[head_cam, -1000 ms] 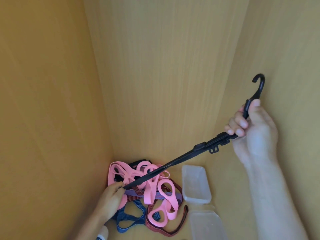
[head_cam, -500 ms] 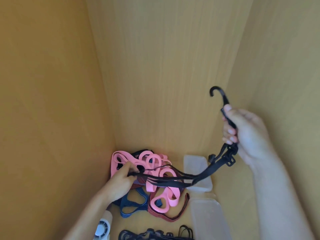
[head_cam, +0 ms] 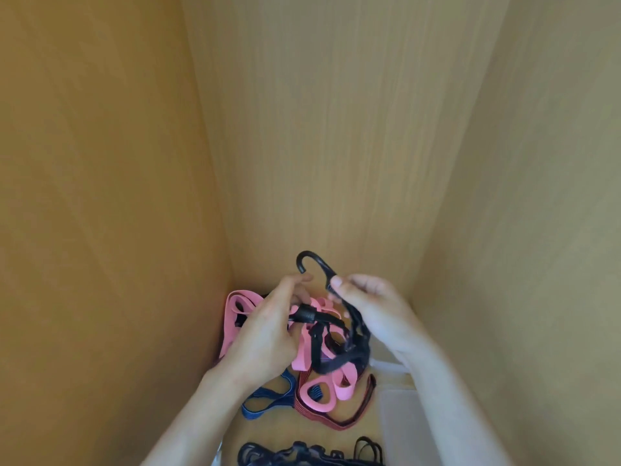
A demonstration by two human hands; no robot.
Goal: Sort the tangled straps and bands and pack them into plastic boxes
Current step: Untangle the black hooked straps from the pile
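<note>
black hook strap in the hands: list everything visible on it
The black strap looks like flat woven elastic, gathered into slack loops that hang between the two hands above the pink bands. One end carries a curved hook, black and plastic-looking, pointing up with its opening to the left. The right hand pinches the shank just below it. The left hand grips a ribbed black collar on the strap. Whether the loops touch the pile beneath cannot be told.

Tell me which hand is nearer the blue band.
Left. The left hand is over the blue band; the right hand, also gripping the black strap, is off to its right.
</note>
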